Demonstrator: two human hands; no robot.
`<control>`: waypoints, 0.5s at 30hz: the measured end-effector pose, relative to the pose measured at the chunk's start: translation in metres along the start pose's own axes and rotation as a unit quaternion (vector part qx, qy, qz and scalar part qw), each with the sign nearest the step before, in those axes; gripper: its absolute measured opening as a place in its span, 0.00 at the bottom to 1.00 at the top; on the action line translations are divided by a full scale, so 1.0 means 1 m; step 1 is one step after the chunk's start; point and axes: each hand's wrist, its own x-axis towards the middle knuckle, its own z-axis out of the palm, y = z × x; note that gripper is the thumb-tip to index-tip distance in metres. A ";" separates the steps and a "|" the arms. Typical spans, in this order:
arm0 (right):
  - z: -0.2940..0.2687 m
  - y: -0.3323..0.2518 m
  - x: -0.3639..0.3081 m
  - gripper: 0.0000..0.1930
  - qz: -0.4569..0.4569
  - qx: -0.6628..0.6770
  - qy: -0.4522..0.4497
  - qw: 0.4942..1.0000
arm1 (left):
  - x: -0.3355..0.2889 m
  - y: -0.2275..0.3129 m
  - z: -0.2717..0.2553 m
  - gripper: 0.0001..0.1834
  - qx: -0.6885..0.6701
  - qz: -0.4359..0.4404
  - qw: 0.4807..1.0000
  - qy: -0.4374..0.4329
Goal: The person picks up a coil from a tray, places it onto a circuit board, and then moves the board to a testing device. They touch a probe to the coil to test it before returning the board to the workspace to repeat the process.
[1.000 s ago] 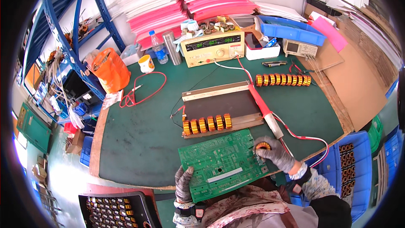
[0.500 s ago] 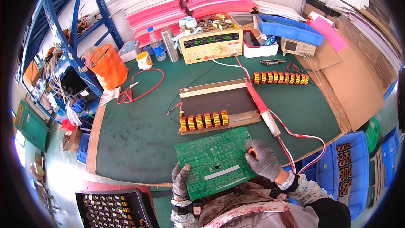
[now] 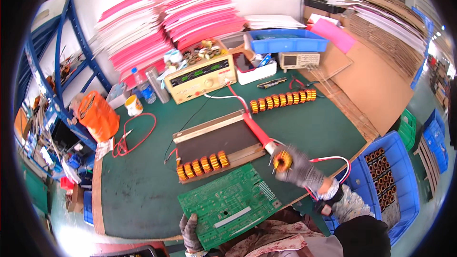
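Fingers of the right hand (image 3: 301, 171) are closed around a round copper-wound coil (image 3: 283, 160), lifted just above the counter (image 3: 143, 195) to the right of the green circuit board (image 3: 227, 204). Left hand (image 3: 190, 232) fingers pinch the board's near left corner, keeping it tilted over the counter edge. To seat the coil well, the board probably needs to be steadied flat and the coil's leads lined up with their holes before pressing. Four more coils (image 3: 202, 165) sit in a row just behind the board.
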 end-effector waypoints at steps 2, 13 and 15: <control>-0.038 0.020 0.019 0.22 0.052 0.009 0.141 0.989 | -0.003 -0.009 -0.010 0.25 0.027 -0.021 0.998 0.053; -0.180 0.246 0.097 0.29 0.204 -0.363 0.255 0.873 | 0.000 -0.017 -0.023 0.28 0.073 -0.048 0.992 0.096; -0.179 0.246 0.112 0.28 0.216 -0.369 0.219 0.877 | -0.002 -0.021 -0.027 0.28 0.089 -0.033 0.989 0.114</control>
